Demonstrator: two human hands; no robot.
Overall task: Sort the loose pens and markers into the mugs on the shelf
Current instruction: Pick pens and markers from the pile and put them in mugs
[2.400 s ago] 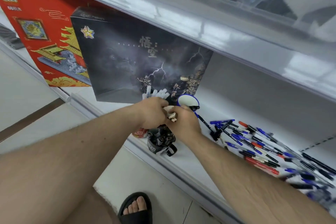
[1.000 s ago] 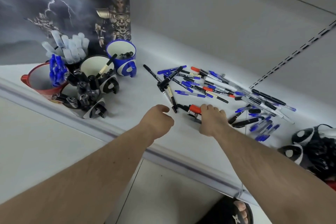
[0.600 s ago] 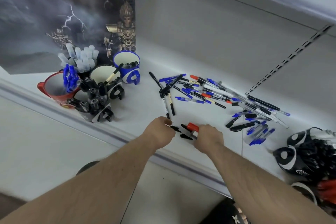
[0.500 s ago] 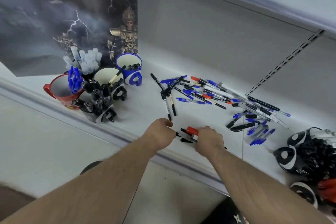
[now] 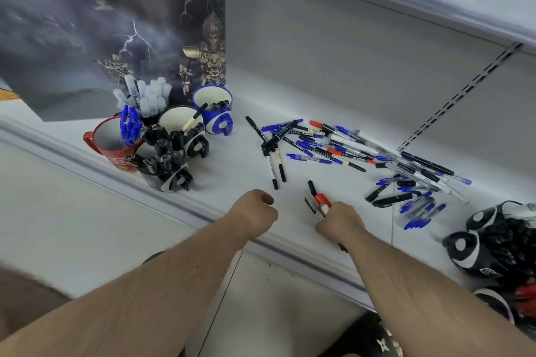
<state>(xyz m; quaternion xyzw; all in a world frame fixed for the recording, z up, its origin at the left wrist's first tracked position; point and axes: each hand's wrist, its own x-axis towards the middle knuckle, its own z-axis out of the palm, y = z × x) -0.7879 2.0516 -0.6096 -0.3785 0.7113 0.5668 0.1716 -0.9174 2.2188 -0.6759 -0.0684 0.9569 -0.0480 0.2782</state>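
Observation:
My right hand is closed around a small bunch of markers, one with a red cap, just above the white shelf. My left hand is curled into a loose fist beside it, nothing visible in it. A scatter of blue, black and red pens lies behind. At the left stand a red mug with blue pens, a black mug with black markers, a black-and-white mug and a blue mug.
A dark illustrated box stands behind the mugs. More black-and-white mugs full of markers sit at the right edge. The shelf's front lip runs under my wrists. A sandalled foot shows on the floor.
Both hands left the mugs and came right to the loose pile. My right hand gathered the red-capped marker and others and lifted them; my left hand drew back slightly.

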